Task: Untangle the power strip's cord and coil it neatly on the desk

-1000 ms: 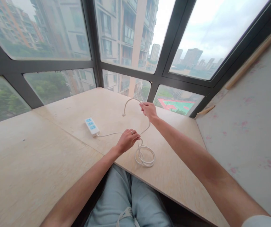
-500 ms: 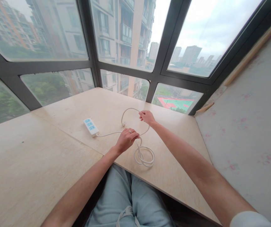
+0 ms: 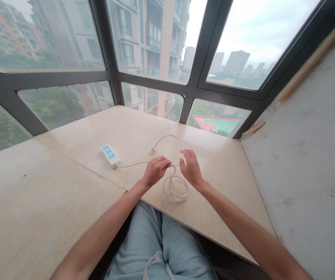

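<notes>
The white round cord (image 3: 175, 189) and the white power strip with blue sockets (image 3: 109, 154) lie on the pale wood-grain worktop (image 3: 53, 194); the trousers (image 3: 158, 249) are light blue.

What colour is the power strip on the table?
White power strip with blue sockets; head view.

Ring (image 3: 158, 159), light-blue trousers (image 3: 161, 249), bare forearms

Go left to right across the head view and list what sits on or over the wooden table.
power strip → left hand, closed on the white cord → cord coil hanging below that hand → right hand, fingers open beside the coil
</notes>
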The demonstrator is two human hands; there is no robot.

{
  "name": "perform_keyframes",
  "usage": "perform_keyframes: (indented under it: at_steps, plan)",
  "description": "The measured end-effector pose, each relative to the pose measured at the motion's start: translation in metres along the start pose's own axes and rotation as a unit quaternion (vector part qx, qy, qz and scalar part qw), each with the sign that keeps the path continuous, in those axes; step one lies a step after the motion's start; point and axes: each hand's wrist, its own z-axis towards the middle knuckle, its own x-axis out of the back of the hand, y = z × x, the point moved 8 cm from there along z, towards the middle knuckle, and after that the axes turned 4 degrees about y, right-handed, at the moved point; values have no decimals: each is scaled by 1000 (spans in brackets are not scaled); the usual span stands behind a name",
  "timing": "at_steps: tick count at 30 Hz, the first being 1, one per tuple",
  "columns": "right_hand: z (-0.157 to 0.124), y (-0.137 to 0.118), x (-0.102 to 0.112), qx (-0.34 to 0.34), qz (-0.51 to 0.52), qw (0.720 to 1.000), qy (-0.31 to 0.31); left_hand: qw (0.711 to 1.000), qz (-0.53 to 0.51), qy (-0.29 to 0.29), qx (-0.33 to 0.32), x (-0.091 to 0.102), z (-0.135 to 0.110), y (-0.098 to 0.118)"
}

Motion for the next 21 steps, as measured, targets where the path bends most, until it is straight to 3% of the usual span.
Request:
perform_keyframes:
  at_steps: [2,4,7,10,13,21]
  plan:
    - [-27,-17,5,34,22,999,-35,1000,0,4,1,-2,1,0]
    - [-51,-34,-4,53,13,992,-115,1000,-1,11,-1,-3,2,1]
    - [-66,-38,-20,-13,-58,981,-186,1000,1,25,-5,-3,4,4]
    - [-61,-29,-34,-121,-131,958,-227,1000,3,28,-8,-3,6,7]
    - [-47,-24,-45,-171,-162,939,-251,1000,7,19,-6,-5,5,9]
    - [-42,-16,-49,-171,-171,934,-262,1000,23,-14,-1,-13,5,7]
